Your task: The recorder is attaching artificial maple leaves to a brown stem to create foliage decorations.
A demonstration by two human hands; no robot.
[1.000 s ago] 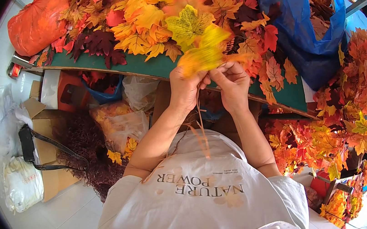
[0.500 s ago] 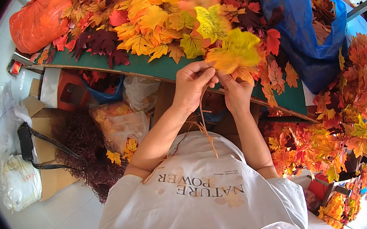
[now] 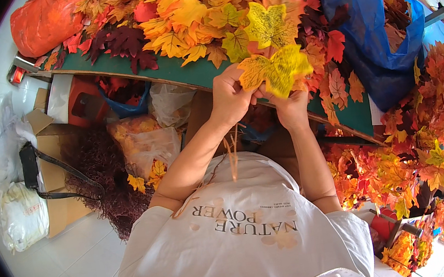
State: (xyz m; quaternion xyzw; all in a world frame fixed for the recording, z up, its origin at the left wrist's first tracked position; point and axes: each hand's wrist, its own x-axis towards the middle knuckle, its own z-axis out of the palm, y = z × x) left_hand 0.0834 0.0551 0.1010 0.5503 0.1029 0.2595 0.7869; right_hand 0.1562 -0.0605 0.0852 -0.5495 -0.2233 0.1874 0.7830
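Evidently, the bench (image 3: 170, 75) keeps our leaf heap (image 3: 185, 15) within reach, while a blue bag (image 3: 347, 7) at right gathers rusty leaves (image 3: 394, 31). Over the near edge, our left hand (image 3: 230, 100) pinches the yellow leaf spray (image 3: 290, 69) low, seemingly steadying it; its foliage hides how our right hand (image 3: 293, 110) grips, so we cannot tell. Thin stems (image 3: 234, 162) dangle nearer us.

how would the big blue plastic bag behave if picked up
The blue bag is probably floppy, given its creased plastic; likely light for its size, as leaves show inside; and might spill if tipped, since its mouth gapes.
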